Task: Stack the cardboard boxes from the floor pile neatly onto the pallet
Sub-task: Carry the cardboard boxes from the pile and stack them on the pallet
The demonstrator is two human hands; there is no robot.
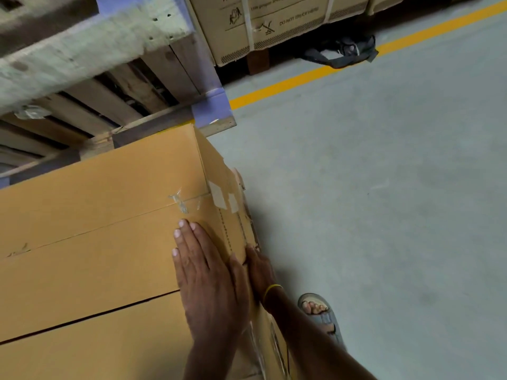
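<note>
Box (96,187), plain brown cardboard, fills the lower left of the view, seen from above at its right-hand end. Its base is out of sight, so I cannot tell whether it sits on the floor or on something else.

The left hand (208,281) lies palm down on the top, fingers straight and close together, pointing away from the viewer. It probably presses down to steady the box. The right hand (262,270), with a yellow band (271,290) at the wrist, lies flat against the end wall just round the corner, fingers pointing up along the edge. Its fingertips are partly hidden, but nothing seems to be pinched. The two hands almost touch across the corner, a pose that suits nudging the box square or sliding it leftwards. Both forearms reach in from the bottom edge, the right one at a steeper slant.

A dark gap crosses the top nearer the viewer; whether it parts two boxes I cannot tell. Past the left fingertips runs the flap seam, with crumpled clear tape (181,201) at its end.

A foot in a sandal (319,311) stands on the grey floor (384,187) beside the right arm.

Further off, the box's far corner sits just beside a wooden pallet (214,116) with blue-painted blocks; more rough timber looms above it. Beyond are printed cartons (274,23), a dark bag (343,52) on the floor, and a yellow line (301,78).
</note>
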